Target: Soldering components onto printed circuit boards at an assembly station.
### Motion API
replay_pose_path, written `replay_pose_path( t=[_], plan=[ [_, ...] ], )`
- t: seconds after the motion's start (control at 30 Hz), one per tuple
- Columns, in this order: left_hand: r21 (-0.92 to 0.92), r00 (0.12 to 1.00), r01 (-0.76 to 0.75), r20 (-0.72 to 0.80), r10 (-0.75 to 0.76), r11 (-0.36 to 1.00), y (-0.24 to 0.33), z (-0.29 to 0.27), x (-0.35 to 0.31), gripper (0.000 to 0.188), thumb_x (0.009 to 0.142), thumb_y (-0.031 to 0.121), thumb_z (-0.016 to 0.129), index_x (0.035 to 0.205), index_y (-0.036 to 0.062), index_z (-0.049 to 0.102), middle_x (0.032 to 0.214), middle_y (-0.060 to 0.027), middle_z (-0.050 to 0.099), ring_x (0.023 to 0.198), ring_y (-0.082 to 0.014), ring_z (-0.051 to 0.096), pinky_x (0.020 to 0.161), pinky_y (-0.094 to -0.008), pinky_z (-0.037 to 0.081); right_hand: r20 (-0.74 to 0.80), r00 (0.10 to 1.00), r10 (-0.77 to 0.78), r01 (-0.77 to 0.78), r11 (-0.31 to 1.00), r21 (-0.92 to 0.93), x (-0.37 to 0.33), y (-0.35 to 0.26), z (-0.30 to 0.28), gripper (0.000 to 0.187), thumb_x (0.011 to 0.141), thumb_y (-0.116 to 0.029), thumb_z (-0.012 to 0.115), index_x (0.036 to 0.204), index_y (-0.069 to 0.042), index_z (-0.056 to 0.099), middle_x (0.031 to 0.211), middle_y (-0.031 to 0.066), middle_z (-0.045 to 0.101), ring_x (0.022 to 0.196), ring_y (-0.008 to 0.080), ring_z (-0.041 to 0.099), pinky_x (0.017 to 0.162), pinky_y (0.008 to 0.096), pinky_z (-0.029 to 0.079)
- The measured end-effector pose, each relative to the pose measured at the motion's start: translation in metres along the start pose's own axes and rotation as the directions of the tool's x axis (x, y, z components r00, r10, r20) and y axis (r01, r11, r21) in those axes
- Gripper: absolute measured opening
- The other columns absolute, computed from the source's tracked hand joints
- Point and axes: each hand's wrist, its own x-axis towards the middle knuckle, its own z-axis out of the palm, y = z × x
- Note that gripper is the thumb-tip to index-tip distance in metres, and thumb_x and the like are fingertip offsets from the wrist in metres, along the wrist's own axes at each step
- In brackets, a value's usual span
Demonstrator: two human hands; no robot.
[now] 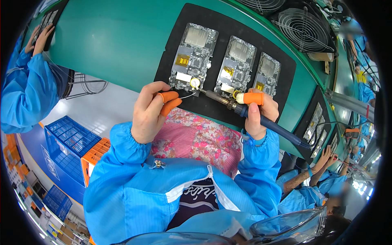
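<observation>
In my right hand [261, 112] is a soldering iron [271, 125] with a dark blue handle. Its tip points left, at the lower end of the leftmost circuit board [195, 53], beside a round yellow-rimmed coin cell [194, 83]. My left hand [151, 108] pinches a thin silvery solder wire [188, 96] that reaches toward the same spot. Orange finger cots cover some fingertips on both hands. To the right lie a middle circuit board [239, 61] and a third circuit board [268, 71], whose lower parts are partly behind my right hand and the iron.
The boards lie on a black foam mat [169, 61] on a green bench [110, 36]. Fans with wire guards [304, 28] stand at the far right. A blue crate [73, 134] and an orange crate [92, 157] are at lower left. Co-workers' hands [41, 38] show at both sides.
</observation>
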Motion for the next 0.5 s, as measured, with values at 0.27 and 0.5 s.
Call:
replay_pose_path(
  t=[0.27, 0.5],
  plan=[
    [0.24, 0.976, -0.199, -0.035, 0.213, 0.95, -0.005, 0.005, 0.004, 0.024, 0.056, 0.002, 0.074, 0.077, 0.001, 0.063, 0.086, -0.0051, 0.055, 0.074, -0.0205, 0.049, 0.06, -0.0292, 0.041, 0.173, 0.982, 0.071, -0.051, 0.991, -0.122, -0.001, -0.009, 0.002, 0.031, 0.075, -0.026, 0.054, 0.076, 0.004, 0.06, 0.07, 0.0156, 0.059, 0.057, 0.0236, 0.055, 0.055, 0.0298, 0.043],
    [0.25, 0.966, -0.222, -0.072, 0.247, 0.942, -0.008, 0.011, 0.008, 0.02, 0.057, 0.007, 0.074, 0.071, 0.0043, 0.059, 0.086, -0.0018, 0.056, 0.071, -0.0175, 0.05, 0.061, -0.0292, 0.037, 0.218, 0.976, 0.03, -0.008, 0.995, -0.102, 0.0, -0.003, 0.003, 0.028, 0.075, -0.023, 0.054, 0.076, 0.005, 0.059, 0.066, 0.014, 0.056, 0.053, 0.022, 0.052, 0.048, 0.0294, 0.039]
  ],
)
